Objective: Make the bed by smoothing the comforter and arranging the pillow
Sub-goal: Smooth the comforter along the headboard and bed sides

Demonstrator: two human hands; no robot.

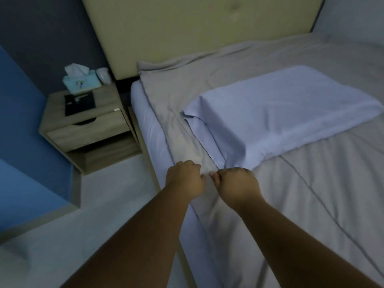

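A bed (145, 125) stands against a padded headboard (187, 28), nightstand (87, 125) left of the hands. Left hand (186, 179) and right hand (238, 183), fisted side by side, pinch the beige comforter (311, 194) edge. Just beyond them, the pillow (280, 113) lies lengthwise across the bed.

Both bare forearms reach forward and slightly inward, wrists nearly level. The left hand (185, 179) and right hand (236, 183) sit close together, knuckles up. Each grip is curled into a fist, thumbs almost touching.
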